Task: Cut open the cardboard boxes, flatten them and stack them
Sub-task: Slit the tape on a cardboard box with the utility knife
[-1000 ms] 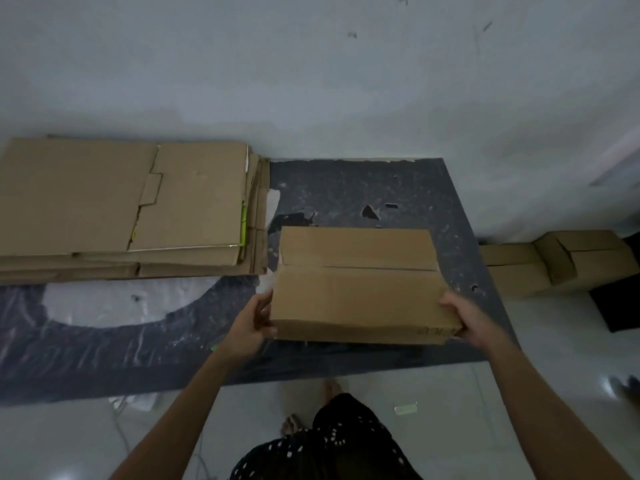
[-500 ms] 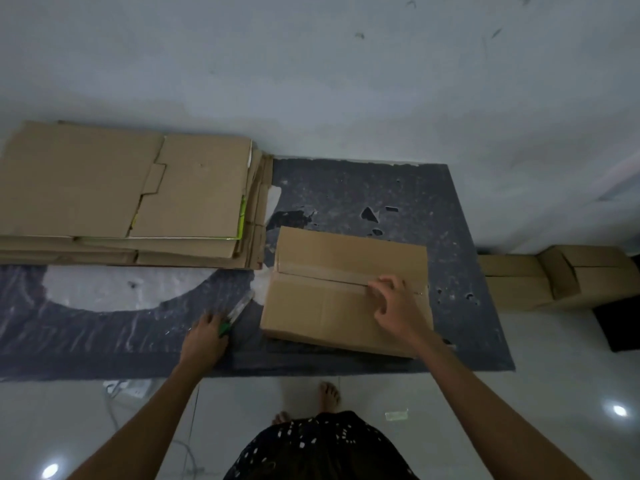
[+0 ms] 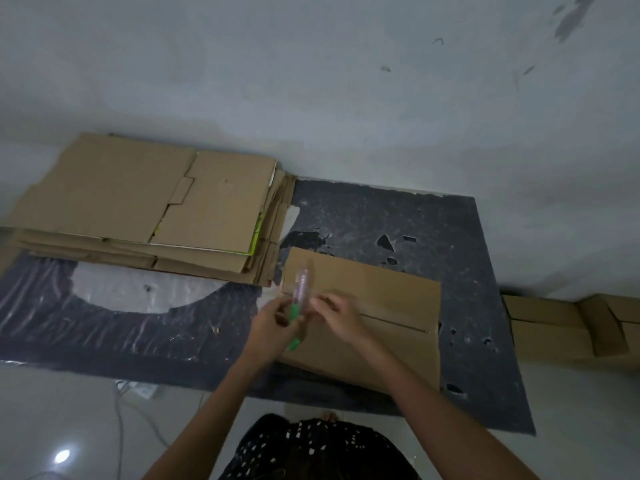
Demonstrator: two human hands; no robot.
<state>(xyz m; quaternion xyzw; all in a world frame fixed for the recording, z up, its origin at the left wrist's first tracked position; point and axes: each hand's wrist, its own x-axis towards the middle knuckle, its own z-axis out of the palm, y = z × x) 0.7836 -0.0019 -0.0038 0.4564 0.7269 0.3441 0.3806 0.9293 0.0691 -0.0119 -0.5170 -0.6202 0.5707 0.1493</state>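
Observation:
A closed cardboard box (image 3: pixel 381 306) lies on the dark mat (image 3: pixel 398 216), its taped seam running across the top. My left hand (image 3: pixel 273 323) grips a green-handled box cutter (image 3: pixel 298 306) over the box's left end, the cutter pointing away from me. My right hand (image 3: pixel 337 311) is right beside the cutter, fingers bent toward its upper part; motion blur hides whether they touch it. A stack of flattened cardboard (image 3: pixel 149 209) lies to the left on the mat, against the wall.
More unopened cardboard boxes (image 3: pixel 568 327) sit on the floor at the right by the wall. A white power strip (image 3: pixel 138 389) with a cable lies on the tiles at the mat's near edge. The wall runs close behind the mat.
Both hands set the box down. My left hand picked the cutter up off the mat and brought it over the box. My right hand slid left along the seam to meet it.

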